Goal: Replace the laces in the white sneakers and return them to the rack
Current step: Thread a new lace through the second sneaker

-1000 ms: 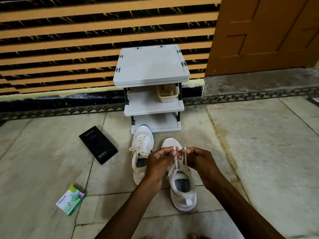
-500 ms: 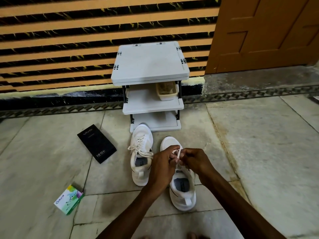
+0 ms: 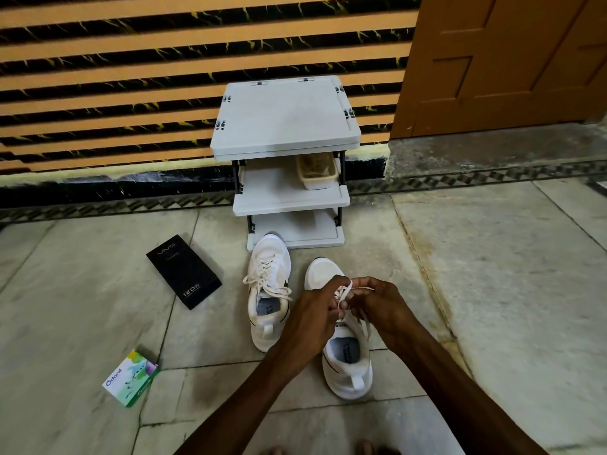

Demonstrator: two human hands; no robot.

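Note:
Two white sneakers stand side by side on the stone floor in front of a grey three-shelf rack (image 3: 285, 139). The left sneaker (image 3: 267, 290) is laced, its bow tied with loops lying loose. Over the tongue of the right sneaker (image 3: 346, 359) my left hand (image 3: 313, 315) and my right hand (image 3: 382, 305) meet. Both pinch the white lace (image 3: 345, 290), which forms small loops between my fingers. My hands hide the eyelets beneath them.
A beige basket (image 3: 317, 174) sits on the rack's middle shelf at the right. A black phone box (image 3: 183, 270) lies left of the sneakers, a small green and white carton (image 3: 131, 377) nearer me. An orange door (image 3: 502, 60) is at the back right.
My hands have come closer together over the right sneaker, and the lace ends once held up taut and apart are now looped between my fingers.

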